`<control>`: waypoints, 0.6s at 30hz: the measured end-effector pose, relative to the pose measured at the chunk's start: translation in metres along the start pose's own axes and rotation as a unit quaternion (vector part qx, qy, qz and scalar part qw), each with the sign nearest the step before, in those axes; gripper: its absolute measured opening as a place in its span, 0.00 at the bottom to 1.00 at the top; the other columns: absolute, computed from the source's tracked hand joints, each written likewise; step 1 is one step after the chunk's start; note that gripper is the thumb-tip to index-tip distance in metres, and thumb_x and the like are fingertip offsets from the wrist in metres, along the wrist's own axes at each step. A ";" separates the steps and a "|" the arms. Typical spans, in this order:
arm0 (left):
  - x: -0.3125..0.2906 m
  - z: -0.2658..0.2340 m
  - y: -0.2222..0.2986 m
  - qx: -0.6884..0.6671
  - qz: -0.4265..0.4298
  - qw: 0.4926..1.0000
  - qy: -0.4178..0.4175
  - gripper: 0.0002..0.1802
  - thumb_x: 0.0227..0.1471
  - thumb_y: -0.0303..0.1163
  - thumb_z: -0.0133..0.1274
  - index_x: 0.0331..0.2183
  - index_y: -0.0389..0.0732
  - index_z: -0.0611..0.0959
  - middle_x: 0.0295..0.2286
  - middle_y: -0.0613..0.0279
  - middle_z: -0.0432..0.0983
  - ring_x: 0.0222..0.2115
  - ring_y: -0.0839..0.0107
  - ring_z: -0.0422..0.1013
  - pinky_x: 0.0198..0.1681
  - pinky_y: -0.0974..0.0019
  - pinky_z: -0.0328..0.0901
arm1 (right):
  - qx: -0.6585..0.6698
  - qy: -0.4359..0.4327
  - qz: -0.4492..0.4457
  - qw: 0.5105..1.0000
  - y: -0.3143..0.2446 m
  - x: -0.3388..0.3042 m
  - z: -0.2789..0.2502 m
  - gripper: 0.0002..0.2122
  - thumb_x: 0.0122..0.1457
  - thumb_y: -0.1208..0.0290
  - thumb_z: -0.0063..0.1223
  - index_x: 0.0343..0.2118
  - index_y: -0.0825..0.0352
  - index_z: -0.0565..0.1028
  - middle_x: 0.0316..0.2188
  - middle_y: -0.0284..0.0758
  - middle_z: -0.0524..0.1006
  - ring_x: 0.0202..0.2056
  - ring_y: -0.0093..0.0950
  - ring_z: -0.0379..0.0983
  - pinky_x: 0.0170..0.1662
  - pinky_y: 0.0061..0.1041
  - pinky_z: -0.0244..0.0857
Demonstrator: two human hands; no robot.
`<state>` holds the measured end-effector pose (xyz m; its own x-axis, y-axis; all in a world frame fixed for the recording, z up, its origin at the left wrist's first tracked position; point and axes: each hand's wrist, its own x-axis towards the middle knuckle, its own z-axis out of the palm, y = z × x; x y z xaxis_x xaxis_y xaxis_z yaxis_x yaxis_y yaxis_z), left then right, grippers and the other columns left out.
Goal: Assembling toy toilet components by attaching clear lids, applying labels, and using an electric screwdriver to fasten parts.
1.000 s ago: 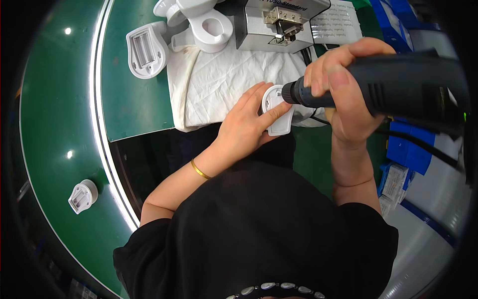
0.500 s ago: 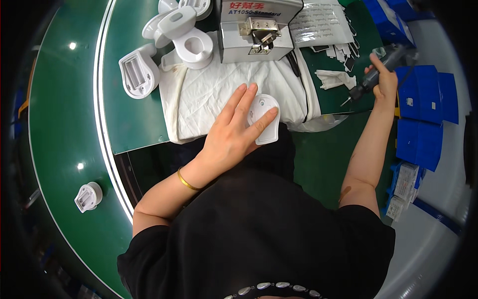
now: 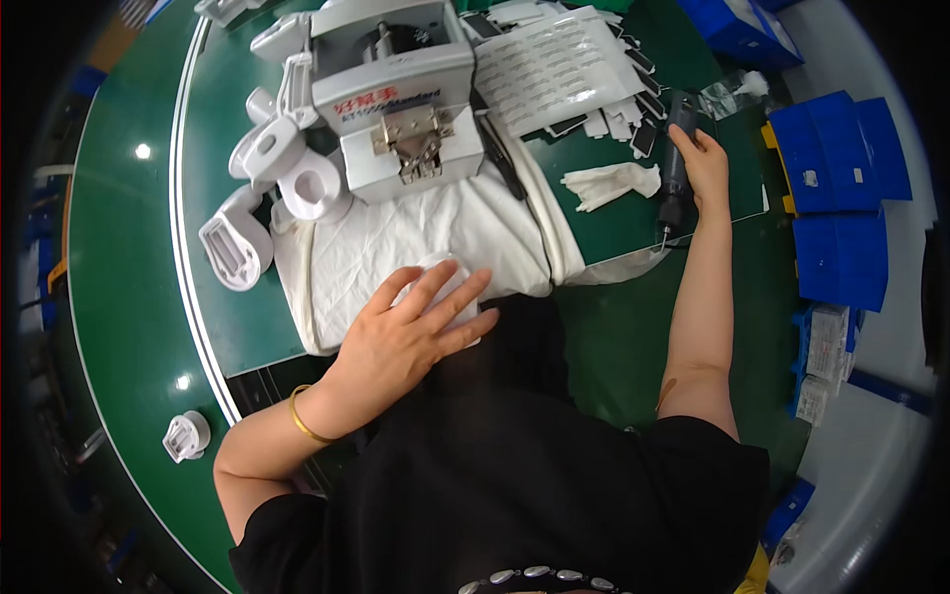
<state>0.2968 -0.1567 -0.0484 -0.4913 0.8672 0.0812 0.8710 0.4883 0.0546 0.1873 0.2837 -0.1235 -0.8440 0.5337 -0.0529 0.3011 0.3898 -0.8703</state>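
My left hand (image 3: 391,342) lies over a white plastic cover (image 3: 467,309) at the near edge of the white cloth. Its fingers are spread across the cover and hide most of it. On the right, my right hand (image 3: 705,166) is closed on a dark electric screwdriver (image 3: 675,178), whose bit points toward me at the table's near edge. A white cloth glove or rag (image 3: 614,185) lies just left of the tool.
A grey machine with a metal clamp (image 3: 414,148) stands behind the cloth (image 3: 396,233). White plastic housings (image 3: 236,243) cluster to its left; another housing (image 3: 186,436) sits on the green surface at far left. A printed plastic bag (image 3: 559,74), dark-and-white strips (image 3: 643,137) and blue bins (image 3: 841,148) are rightward.
The view has shifted. My right hand has brought the screwdriver inward, and its bit now points toward me. My left hand has slid rightward over the cover, hiding more of it.
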 end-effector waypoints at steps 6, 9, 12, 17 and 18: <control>0.026 -0.014 -0.022 -0.113 0.013 0.993 0.013 0.20 0.40 0.32 0.57 0.41 0.49 0.77 0.42 0.60 0.68 0.47 0.57 0.65 0.48 0.59 0.63 | -0.121 0.094 -0.159 0.975 -0.037 0.009 0.006 0.20 0.54 0.64 0.61 0.45 0.73 0.76 0.35 0.38 0.80 0.34 0.21 0.75 0.39 0.19 0.67; 0.059 -0.021 -0.028 -0.272 -0.012 0.962 0.011 0.25 0.37 0.34 0.63 0.42 0.42 0.76 0.42 0.53 0.68 0.42 0.53 0.68 0.44 0.57 0.66 | -0.093 0.043 -0.241 0.965 -0.065 0.027 0.025 0.11 0.54 0.69 0.59 0.35 0.71 0.80 0.29 0.33 0.81 0.32 0.19 0.74 0.38 0.18 0.66; 0.104 -0.012 -0.021 -0.332 -0.002 0.936 0.118 0.24 0.45 0.39 0.61 0.42 0.38 0.76 0.39 0.50 0.70 0.39 0.51 0.69 0.43 0.57 0.66 | -0.102 0.015 -0.240 0.965 -0.095 0.049 0.049 0.10 0.55 0.69 0.59 0.34 0.71 0.80 0.29 0.33 0.81 0.32 0.19 0.75 0.38 0.19 0.66; 0.146 0.013 -0.024 -0.436 -0.012 0.891 0.123 0.27 0.53 0.46 0.55 0.44 0.32 0.75 0.33 0.46 0.72 0.33 0.47 0.70 0.37 0.55 0.66 | -0.040 -0.096 -0.133 0.986 -0.106 0.082 0.069 0.24 0.51 0.63 0.64 0.45 0.76 0.73 0.41 0.43 0.78 0.41 0.28 0.75 0.44 0.23 0.68; 0.145 0.008 -0.026 -0.446 -0.022 0.890 0.090 0.27 0.54 0.46 0.53 0.45 0.31 0.75 0.32 0.45 0.72 0.32 0.47 0.70 0.37 0.56 0.66 | -0.041 -0.118 -0.137 0.983 -0.101 0.088 0.068 0.31 0.49 0.61 0.66 0.49 0.79 0.69 0.44 0.48 0.75 0.44 0.31 0.74 0.47 0.24 0.67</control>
<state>0.2031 -0.0433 -0.0459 -0.5874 0.7806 0.2136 0.5387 0.1802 0.8230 0.0519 0.2402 -0.0736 -0.9748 0.2156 0.0569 0.0754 0.5590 -0.8257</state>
